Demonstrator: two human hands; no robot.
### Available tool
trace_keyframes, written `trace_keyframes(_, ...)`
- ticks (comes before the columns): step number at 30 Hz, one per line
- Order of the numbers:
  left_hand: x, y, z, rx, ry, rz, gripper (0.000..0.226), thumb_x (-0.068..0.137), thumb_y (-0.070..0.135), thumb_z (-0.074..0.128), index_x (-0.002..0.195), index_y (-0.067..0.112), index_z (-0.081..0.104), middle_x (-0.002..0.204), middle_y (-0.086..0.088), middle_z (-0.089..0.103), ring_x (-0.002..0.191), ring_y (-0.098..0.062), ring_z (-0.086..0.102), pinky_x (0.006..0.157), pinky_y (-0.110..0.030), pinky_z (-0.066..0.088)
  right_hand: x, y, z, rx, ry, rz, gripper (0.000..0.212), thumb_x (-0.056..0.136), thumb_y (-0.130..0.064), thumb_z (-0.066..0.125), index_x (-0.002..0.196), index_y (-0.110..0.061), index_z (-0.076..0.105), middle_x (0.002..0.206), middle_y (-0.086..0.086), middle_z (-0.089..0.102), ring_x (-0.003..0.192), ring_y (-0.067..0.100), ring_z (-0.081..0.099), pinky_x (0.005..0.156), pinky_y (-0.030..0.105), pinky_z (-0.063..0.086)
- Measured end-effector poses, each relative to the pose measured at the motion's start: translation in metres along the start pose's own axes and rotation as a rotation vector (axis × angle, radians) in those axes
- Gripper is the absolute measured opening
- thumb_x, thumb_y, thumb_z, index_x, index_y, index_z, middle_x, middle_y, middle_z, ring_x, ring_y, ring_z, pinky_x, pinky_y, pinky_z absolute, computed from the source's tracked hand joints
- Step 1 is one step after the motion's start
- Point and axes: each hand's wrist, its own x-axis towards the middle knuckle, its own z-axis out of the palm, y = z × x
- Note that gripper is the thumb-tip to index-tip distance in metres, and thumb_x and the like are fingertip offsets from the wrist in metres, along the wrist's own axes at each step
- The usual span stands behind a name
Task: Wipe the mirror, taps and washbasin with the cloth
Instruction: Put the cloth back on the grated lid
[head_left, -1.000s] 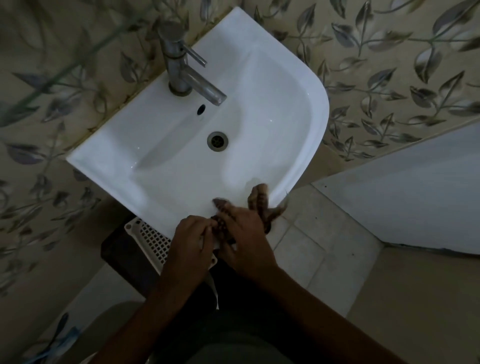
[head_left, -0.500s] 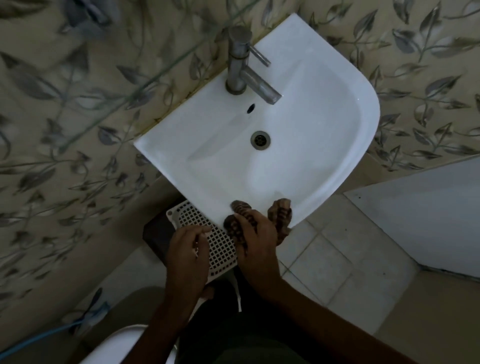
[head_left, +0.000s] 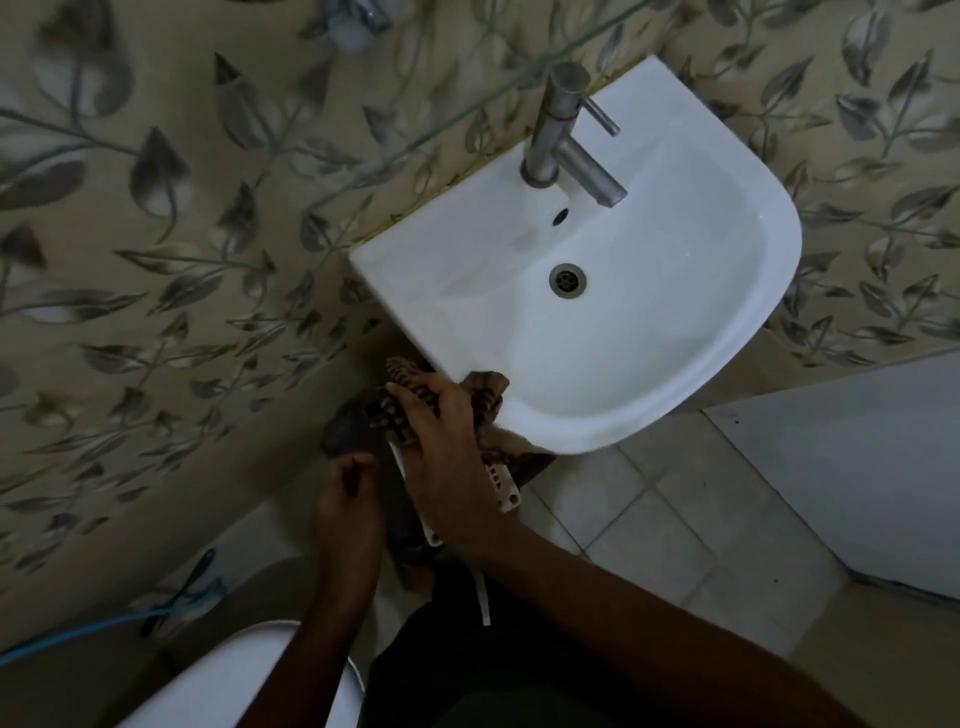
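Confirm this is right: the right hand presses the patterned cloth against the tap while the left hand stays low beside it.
Not quite. In the head view the right hand presses the patterned cloth against the washbasin front rim, not the tap. The left hand does sit low beside it.

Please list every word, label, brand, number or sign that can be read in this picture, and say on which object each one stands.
None: no readable text shows anywhere.
Tap: plain metal, no brand mark visible.
Washbasin: plain white, no logo visible.
Cloth: a striped pattern only, no label visible.
Wall tiles: leaf pattern, no writing.
The picture is dim, so any very small marking would be too blurred to read.
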Motion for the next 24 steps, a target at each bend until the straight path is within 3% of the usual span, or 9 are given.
trace_keyframes(3,0.001,-0.024,-0.007,0.007,-0.108,-0.058,0.013,0.101,0.012,0.05,0.099,0.013,0.062,0.095,-0.007,0.065,0.084,-0.021,0.06,0.079,-0.039,0.049,-0.023,-0.011,0.011,0.016,-0.075,-0.015,0.046,0.096,-0.022,0.042,0.138,-0.01,0.057,0.142,0.013,0.045,0.134,0.023,0.041,0.119,0.035,0.028)
trace_keyframes(5,0.0,-0.036,-0.014,0.001,-0.15,-0.114,0.014,0.101,0.01,0.049,0.096,0.012,0.062,0.09,-0.005,0.066,0.081,-0.018,0.061,0.078,-0.035,0.052,-0.034,-0.013,0.022,0.096,-0.045,0.039,0.041,0.096,-0.019,0.046,0.135,-0.013,0.058,0.136,0.01,0.048,0.129,0.017,0.045,0.113,0.032,0.037)
trace_keyframes(7,0.002,-0.051,-0.019,0.003,-0.127,-0.15,0.017,0.098,0.009,0.051,0.089,0.002,0.064,0.081,-0.01,0.065,0.075,-0.023,0.061,0.07,-0.022,0.05,-0.04,-0.008,0.029,0.162,-0.011,0.148,0.034,0.098,-0.014,0.05,0.129,-0.01,0.063,0.128,0.007,0.053,0.119,0.008,0.05,0.104,0.018,0.04)
trace_keyframes(9,0.005,-0.061,-0.019,-0.001,-0.108,-0.166,0.017,0.097,0.001,0.051,0.084,-0.002,0.062,0.07,-0.007,0.058,0.066,-0.019,0.054,0.054,-0.007,0.04,-0.04,0.005,0.03,0.208,0.012,0.228,0.025,0.1,-0.012,0.055,0.121,-0.009,0.068,0.121,0.005,0.058,0.111,0.005,0.055,0.097,0.014,0.042)
trace_keyframes(12,0.009,-0.085,-0.014,-0.001,-0.121,-0.202,0.018,0.093,-0.006,0.052,0.079,0.0,0.06,0.067,-0.004,0.056,0.064,-0.015,0.05,0.053,-0.007,0.04,-0.04,0.03,0.04,0.248,-0.014,0.374,0.015,0.099,-0.015,0.06,0.102,-0.025,0.069,0.108,0.0,0.061,0.098,0.009,0.062,0.089,0.026,0.051)
trace_keyframes(15,0.013,-0.113,-0.001,-0.019,-0.163,-0.262,0.015,0.091,-0.003,0.054,0.081,0.001,0.064,0.07,-0.007,0.061,0.06,-0.014,0.054,0.052,-0.011,0.041,-0.036,0.057,0.056,0.216,0.008,0.494,0.019,0.099,-0.019,0.061,0.088,-0.035,0.062,0.101,0.002,0.062,0.094,0.018,0.064,0.085,0.041,0.055)
trace_keyframes(18,0.026,-0.14,0.015,-0.012,-0.245,-0.36,0.019,0.091,0.005,0.056,0.078,0.015,0.066,0.078,-0.014,0.067,0.066,-0.023,0.06,0.06,-0.031,0.046,-0.024,0.081,0.073,0.266,0.09,0.57,0.01,0.099,-0.017,0.061,0.092,-0.023,0.067,0.098,-0.002,0.064,0.094,0.023,0.066,0.087,0.048,0.056)
trace_keyframes(21,0.042,-0.154,0.029,-0.079,-0.284,-0.527,0.024,0.093,0.002,0.054,0.076,0.018,0.062,0.075,-0.012,0.062,0.061,-0.017,0.053,0.056,-0.026,0.042,-0.012,0.105,0.09,0.316,0.092,0.617,0.016,0.099,-0.023,0.059,0.109,-0.018,0.071,0.104,-0.001,0.071,0.098,0.021,0.069,0.089,0.044,0.058)
trace_keyframes(24,0.054,-0.153,0.042,-0.139,-0.288,-0.552,0.024,0.094,0.001,0.051,0.078,0.016,0.061,0.074,-0.01,0.06,0.06,-0.015,0.053,0.054,-0.025,0.044,-0.001,0.123,0.098,0.305,0.085,0.627,0.018,0.099,-0.021,0.059,0.112,-0.014,0.07,0.104,0.0,0.072,0.099,0.019,0.068,0.086,0.027,0.056)
